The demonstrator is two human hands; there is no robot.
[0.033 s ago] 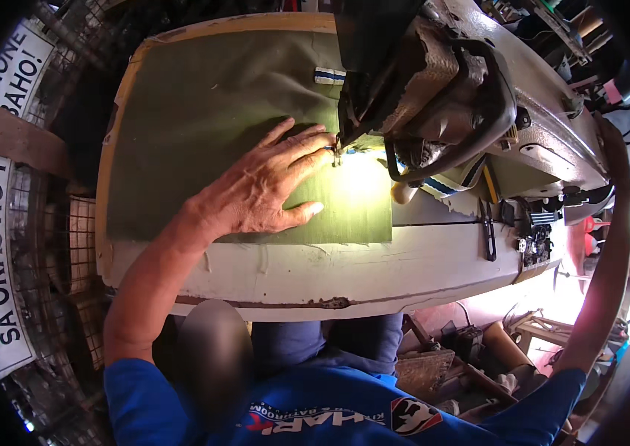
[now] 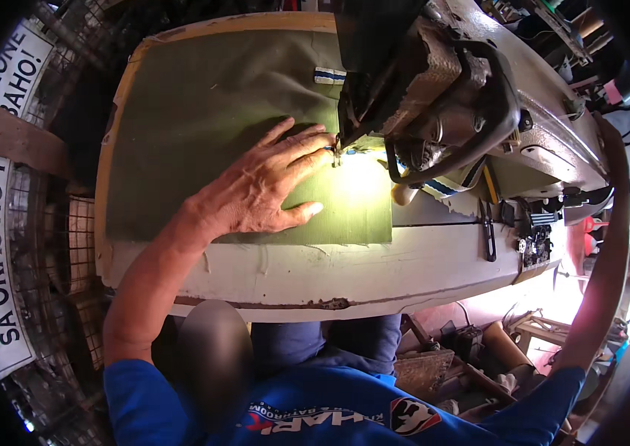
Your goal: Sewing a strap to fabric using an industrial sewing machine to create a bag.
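My left hand [image 2: 267, 182] lies flat on a green fabric piece [image 2: 174, 141], fingers spread, with the fingertips close to the presser foot [image 2: 338, 151] of a sewing machine [image 2: 553, 89]. A lamp lights the fabric brightly beside the foot. A short blue-and-white striped strip [image 2: 330, 76] sits at the fabric's far edge. More striped strip [image 2: 471, 175] shows under the machine arm. My right arm reaches to the machine's far right end, where my right hand [image 2: 609, 141] is partly visible; its fingers are hidden behind the machine body.
The white table [image 2: 293, 271] has a worn, chipped front edge. A slim black tool [image 2: 487, 232] lies right of the fabric, near a metal mechanism [image 2: 534, 241]. A black curved bar [image 2: 508, 97] juts from the machine. Wire mesh [image 2: 81, 230] and signs stand at left.
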